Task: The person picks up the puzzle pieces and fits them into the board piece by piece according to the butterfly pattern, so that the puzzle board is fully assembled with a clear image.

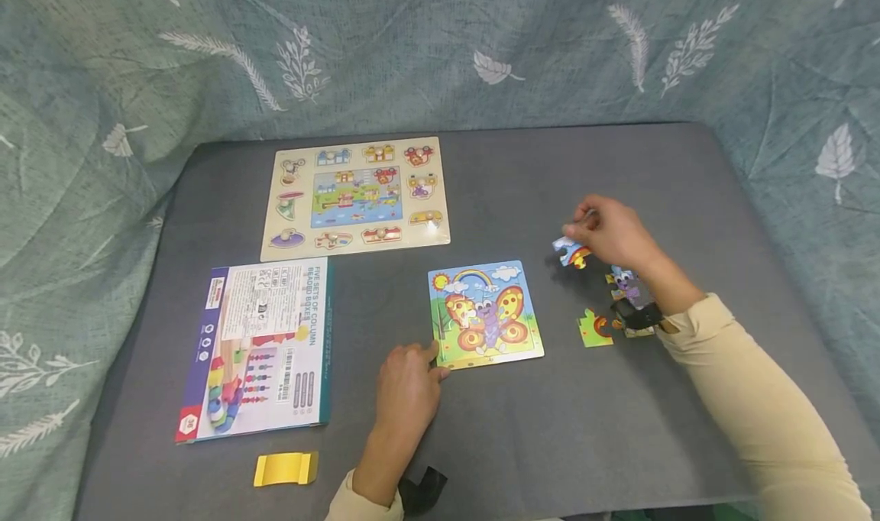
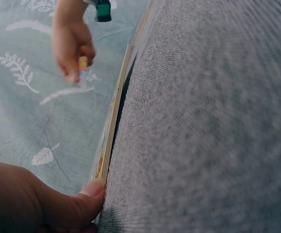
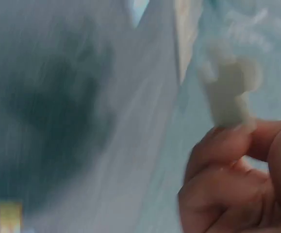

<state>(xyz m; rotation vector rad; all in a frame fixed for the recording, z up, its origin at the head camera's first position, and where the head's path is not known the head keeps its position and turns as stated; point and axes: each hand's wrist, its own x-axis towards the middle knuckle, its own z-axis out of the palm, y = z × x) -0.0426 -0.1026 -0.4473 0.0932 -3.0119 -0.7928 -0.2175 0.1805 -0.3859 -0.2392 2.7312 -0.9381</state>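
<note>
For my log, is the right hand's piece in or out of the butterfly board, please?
Out: the right hand pinches the piece clear of the butterfly board.

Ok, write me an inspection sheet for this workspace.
Surface: grey tablecloth, with creases not clearly readable.
Job's things: butterfly puzzle lies flat; loose pieces lie right of it in the head view, some partly hidden by the right wrist.
Clutter: toy box, knob puzzle and yellow block, all left of the butterfly puzzle.
Grips: left grip holds the puzzle's near left corner; right grip pinches a puzzle piece above the table.
Cables: nothing seen.
Surroundings: green leaf-patterned curtain behind and at both sides.
</note>
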